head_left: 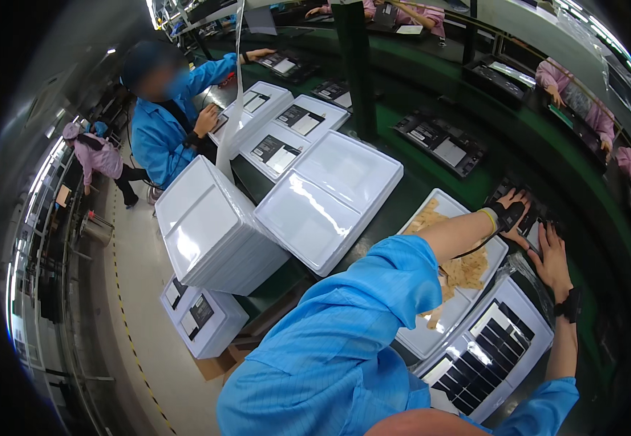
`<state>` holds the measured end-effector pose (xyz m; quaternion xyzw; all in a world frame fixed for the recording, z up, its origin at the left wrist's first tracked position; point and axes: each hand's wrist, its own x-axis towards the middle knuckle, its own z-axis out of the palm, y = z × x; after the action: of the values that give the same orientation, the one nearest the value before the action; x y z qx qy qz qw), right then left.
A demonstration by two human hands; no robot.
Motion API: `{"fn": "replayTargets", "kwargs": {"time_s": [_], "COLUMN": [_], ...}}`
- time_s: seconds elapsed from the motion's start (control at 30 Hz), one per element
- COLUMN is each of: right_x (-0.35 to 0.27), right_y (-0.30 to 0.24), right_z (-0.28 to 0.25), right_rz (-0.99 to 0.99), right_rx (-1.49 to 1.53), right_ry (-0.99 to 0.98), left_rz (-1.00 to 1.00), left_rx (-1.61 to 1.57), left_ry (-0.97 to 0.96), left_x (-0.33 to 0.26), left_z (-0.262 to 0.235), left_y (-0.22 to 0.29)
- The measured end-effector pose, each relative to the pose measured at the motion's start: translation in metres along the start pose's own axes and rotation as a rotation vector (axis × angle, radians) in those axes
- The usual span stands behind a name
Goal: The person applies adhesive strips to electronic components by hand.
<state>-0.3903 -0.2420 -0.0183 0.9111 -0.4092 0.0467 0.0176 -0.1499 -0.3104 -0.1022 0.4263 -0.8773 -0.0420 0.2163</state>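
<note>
Left hand [513, 211]: palm down, fingers spread on the dark casing [532, 231], at 3 o'clock.
Right hand [552, 263]: fingers outstretched against it.
Casing work: steadying or pressing, I'd guess; next calls for even pressure.
Tray [516, 368]: 7 o'clock from them, black pieces [486, 363] inside.

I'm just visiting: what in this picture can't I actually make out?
All in the head view:
- Most of the dark flat device: the left hand and right hand cover it.
- Some of the tan pieces: hidden beneath the left forearm.
- The pink-sleeved worker at the top: cut off by the upper edge.
- Print on the farther device: too small.
</note>
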Motion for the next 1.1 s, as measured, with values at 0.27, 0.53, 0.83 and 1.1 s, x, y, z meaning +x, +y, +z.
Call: {"fn": "replayTargets", "kwargs": {"time_s": [0.27, 0.53, 0.83, 1.1], "right_x": [0.007, 0.011, 0.022, 0.025], "right_y": [-0.009, -0.013, -0.029, -0.03], "right_z": [0.003, 0.005, 0.002, 0.001], "right_rz": [-0.024, -0.034, -0.017, 0.005], "right_rx": [-0.08, -0.174, -0.2, -0.055], "right_ry": [-0.003, 0.008, 0.019, 0.058], "left_rz": [0.068, 0.101, 0.004, -0.064], "left_rx": [0.047, 0.058, 0.086, 0.122], "left_ry": [0.033, 0.036, -0.025, -0.054], "left_x": [-0.009, -0.013, -0.02, -0.031], "left_z": [-0.003, -0.006, -0.01, -0.026], "left_y": [0.0, -0.006, -0.015, -0.012]}}
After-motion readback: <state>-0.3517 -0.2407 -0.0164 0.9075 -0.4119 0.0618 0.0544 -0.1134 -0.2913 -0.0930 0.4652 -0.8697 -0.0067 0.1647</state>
